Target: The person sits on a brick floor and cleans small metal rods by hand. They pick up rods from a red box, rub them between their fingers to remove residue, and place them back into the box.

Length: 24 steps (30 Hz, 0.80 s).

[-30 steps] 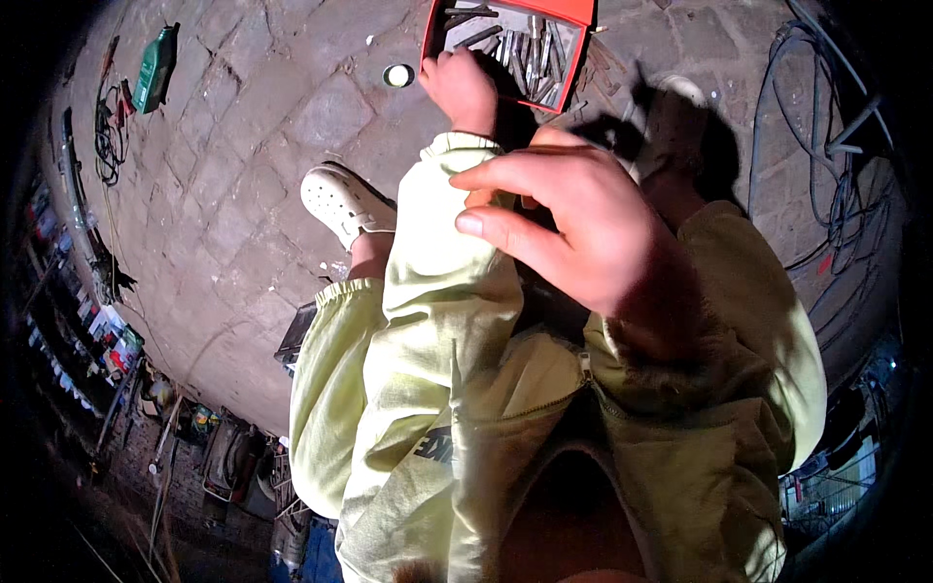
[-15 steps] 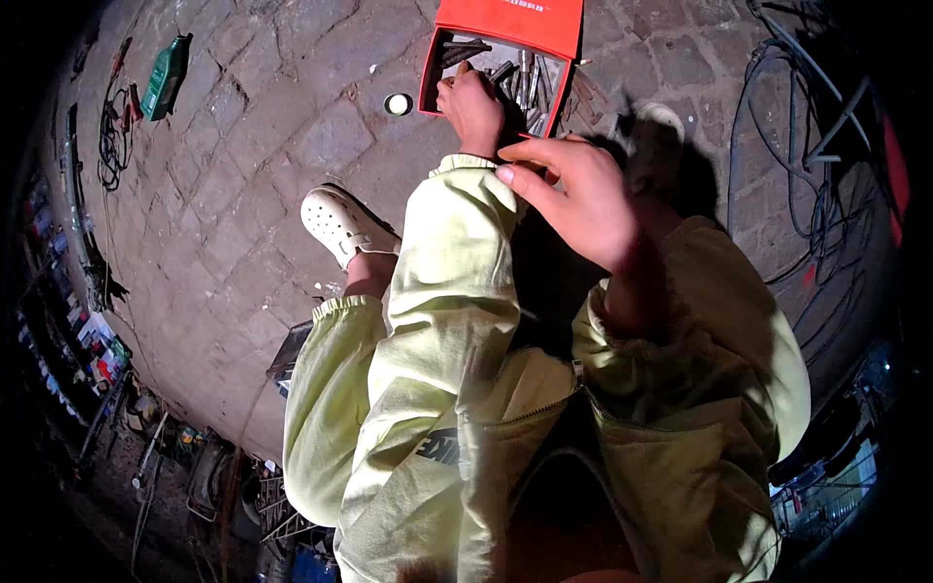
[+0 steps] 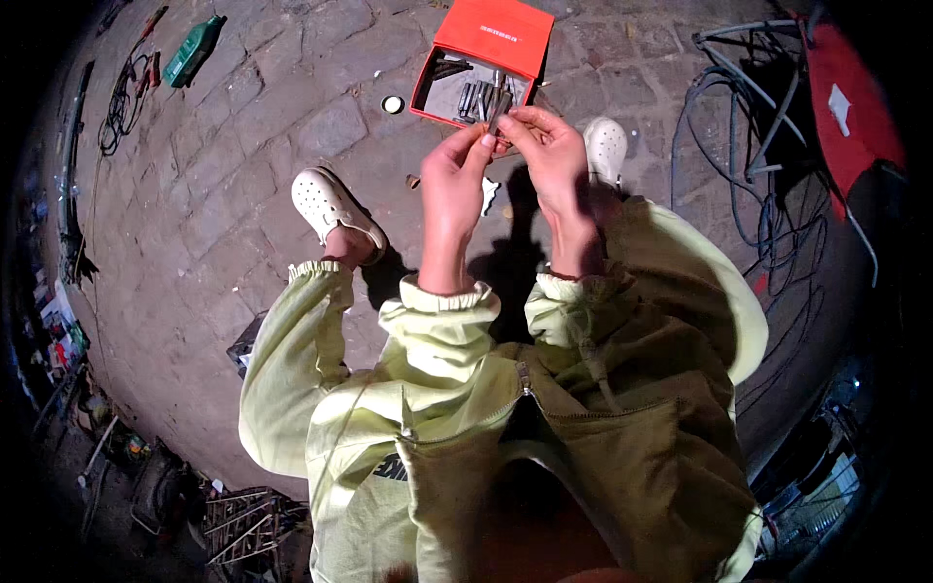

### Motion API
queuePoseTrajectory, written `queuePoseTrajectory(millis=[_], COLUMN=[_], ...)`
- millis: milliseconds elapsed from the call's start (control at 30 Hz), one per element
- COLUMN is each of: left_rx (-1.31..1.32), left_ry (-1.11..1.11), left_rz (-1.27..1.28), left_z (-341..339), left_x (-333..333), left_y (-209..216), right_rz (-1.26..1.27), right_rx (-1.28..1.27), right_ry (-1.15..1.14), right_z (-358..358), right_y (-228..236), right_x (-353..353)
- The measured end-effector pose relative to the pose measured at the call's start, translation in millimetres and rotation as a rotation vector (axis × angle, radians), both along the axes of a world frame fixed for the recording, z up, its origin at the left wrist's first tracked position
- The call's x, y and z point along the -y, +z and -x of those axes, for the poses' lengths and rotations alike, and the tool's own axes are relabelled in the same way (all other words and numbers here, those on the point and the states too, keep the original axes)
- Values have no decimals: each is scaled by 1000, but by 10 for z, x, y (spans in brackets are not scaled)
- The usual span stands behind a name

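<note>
My left hand [image 3: 450, 173] and my right hand [image 3: 552, 155] meet at the fingertips over the near edge of the red box [image 3: 420, 93]. Pinched between them is a short dark metal rod [image 3: 499, 114], tilted upward; its exact kind is not clear, and fingers cover its lower end. Behind them the box stands on the ground with its red lid [image 3: 496, 37] folded back. Inside lie several loose metal bits [image 3: 472, 100], mostly in the right part, and some darker pieces [image 3: 449, 68] toward the far left corner.
Left of the box is a small round white-topped cap [image 3: 392, 104]. A green bottle [image 3: 194, 51] and cables [image 3: 119, 112] lie far left on the stone paving. Tubing and hoses [image 3: 724, 126] lie at right beside a red panel [image 3: 855, 102]. My white clogs [image 3: 330, 206] flank the work.
My left hand has come out of the box and back toward me. My right hand has moved forward to join it, and both now hold the metal rod.
</note>
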State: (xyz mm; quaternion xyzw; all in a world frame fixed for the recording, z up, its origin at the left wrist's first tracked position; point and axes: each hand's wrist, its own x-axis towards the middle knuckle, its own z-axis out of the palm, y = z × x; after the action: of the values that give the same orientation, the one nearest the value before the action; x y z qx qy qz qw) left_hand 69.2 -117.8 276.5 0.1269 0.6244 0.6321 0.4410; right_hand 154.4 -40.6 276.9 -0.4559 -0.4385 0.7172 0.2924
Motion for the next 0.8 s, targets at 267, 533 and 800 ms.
queuePoseTrajectory(millis=[267, 533, 800], left_rx=[64, -265, -125], left_ry=[-151, 91, 277], left_rz=[-279, -296, -580], left_z=[-49, -254, -309], left_x=[799, 1411, 1774], left_y=[1393, 1943, 2335], right_rz=[-57, -387, -445], right_rx=[-452, -210, -364], right_ry=[295, 345, 157], right_z=[-183, -317, -375], right_y=[1496, 2155, 2489], right_x=[386, 1060, 1600])
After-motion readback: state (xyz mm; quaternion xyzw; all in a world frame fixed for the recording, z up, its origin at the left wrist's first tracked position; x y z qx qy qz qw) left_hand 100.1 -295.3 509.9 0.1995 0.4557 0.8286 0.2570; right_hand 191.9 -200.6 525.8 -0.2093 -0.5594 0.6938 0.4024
